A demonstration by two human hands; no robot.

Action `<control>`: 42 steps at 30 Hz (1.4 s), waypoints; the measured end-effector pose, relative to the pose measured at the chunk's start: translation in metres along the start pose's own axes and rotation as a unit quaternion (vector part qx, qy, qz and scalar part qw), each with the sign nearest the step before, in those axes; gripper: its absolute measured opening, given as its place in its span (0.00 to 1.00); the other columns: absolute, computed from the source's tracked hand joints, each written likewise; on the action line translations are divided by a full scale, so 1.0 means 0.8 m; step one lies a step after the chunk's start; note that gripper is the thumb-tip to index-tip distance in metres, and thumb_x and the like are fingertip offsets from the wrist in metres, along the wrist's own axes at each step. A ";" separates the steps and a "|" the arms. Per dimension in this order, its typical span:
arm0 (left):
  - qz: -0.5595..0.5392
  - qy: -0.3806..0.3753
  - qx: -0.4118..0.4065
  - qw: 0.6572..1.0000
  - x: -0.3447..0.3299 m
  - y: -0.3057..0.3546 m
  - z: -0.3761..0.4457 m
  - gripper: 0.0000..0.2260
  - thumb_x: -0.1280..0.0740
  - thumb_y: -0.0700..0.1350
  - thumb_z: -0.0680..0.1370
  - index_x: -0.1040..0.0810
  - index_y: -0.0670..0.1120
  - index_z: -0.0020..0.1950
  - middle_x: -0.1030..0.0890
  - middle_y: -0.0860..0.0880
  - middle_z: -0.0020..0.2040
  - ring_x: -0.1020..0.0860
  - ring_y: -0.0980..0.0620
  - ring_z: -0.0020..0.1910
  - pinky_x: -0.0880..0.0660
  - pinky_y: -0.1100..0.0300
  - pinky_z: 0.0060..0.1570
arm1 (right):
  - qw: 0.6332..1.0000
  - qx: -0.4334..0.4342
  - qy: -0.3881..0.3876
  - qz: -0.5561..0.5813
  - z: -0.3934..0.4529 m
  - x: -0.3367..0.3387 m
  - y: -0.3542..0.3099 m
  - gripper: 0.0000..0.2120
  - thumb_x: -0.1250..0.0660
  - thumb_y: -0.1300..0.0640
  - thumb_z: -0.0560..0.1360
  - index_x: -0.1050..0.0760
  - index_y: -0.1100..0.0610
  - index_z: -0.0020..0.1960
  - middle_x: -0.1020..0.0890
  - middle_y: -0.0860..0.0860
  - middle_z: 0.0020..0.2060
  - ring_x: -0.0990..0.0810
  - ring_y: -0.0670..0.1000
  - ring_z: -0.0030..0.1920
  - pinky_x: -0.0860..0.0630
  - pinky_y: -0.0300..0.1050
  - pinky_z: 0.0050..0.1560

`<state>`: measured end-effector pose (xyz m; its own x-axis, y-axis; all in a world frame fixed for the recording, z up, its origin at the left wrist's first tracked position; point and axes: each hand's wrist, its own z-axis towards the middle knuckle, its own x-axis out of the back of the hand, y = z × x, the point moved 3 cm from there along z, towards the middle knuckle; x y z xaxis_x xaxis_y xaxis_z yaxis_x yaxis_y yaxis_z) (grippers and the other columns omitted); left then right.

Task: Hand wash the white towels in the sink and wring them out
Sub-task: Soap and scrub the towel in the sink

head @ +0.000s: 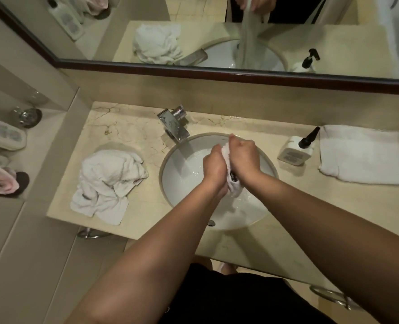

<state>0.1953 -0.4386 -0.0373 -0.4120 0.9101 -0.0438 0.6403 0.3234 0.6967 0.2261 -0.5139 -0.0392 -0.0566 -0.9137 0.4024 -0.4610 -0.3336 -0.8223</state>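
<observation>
Over the white round sink (182, 160) both my hands grip one wet white towel (234, 191) bunched into a tight roll. My left hand (213, 166) clasps it from the left and my right hand (243, 155) from the right, fingers curled round it. The towel's lower end pokes out below my hands and a small tuft shows above them. Water lies in the basin. A crumpled pile of white towels (107, 181) sits on the counter left of the sink. A folded white towel (360, 155) lies flat at the right.
A chrome tap (174, 123) stands behind the sink's left rim. A white soap bottle with a black pump (296, 149) stands between sink and folded towel. The beige marble counter (128, 129) ends at a mirror behind; a side shelf at the left holds white containers (4, 134).
</observation>
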 end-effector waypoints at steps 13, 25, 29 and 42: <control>0.337 0.011 -0.014 0.941 0.103 -0.024 0.102 0.21 0.36 0.56 0.80 0.26 0.41 0.63 0.17 0.39 0.53 0.19 0.41 0.41 0.24 0.55 0.41 | 0.964 -0.057 -0.175 -0.193 0.001 -0.029 0.101 0.16 0.43 0.57 0.82 0.26 0.64 0.64 0.20 0.59 0.57 0.21 0.60 0.50 0.27 0.47 0.42; 0.454 0.022 -0.103 0.885 0.133 -0.059 0.210 0.22 0.34 0.54 0.80 0.24 0.41 0.68 0.20 0.42 0.65 0.23 0.42 0.64 0.28 0.56 0.59 | 0.884 -0.141 -0.185 -0.406 0.073 -0.096 0.207 0.20 0.36 0.53 0.79 0.30 0.62 0.66 0.23 0.61 0.60 0.24 0.61 0.60 0.27 0.49 0.53; 0.472 0.023 -0.132 0.871 0.131 -0.071 0.254 0.22 0.36 0.53 0.81 0.26 0.42 0.71 0.22 0.42 0.68 0.24 0.42 0.66 0.28 0.53 0.63 | 0.935 -0.053 -0.095 -0.337 0.139 -0.123 0.194 0.20 0.38 0.50 0.80 0.27 0.61 0.67 0.23 0.60 0.63 0.27 0.61 0.64 0.28 0.51 0.59; 0.534 -0.024 -0.270 0.801 0.110 -0.114 0.353 0.16 0.35 0.44 0.80 0.23 0.40 0.66 0.21 0.39 0.60 0.25 0.39 0.61 0.31 0.51 0.62 | 0.920 -0.090 -0.189 -0.333 0.171 -0.188 0.283 0.25 0.50 0.41 0.84 0.31 0.54 0.73 0.23 0.59 0.66 0.26 0.63 0.65 0.32 0.56 0.65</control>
<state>0.2837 -0.3149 -0.3070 0.2171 0.6059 0.7653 0.2329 -0.7936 0.5622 0.2514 -0.4836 -0.3411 0.5867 -0.5484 0.5959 -0.4241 -0.8349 -0.3508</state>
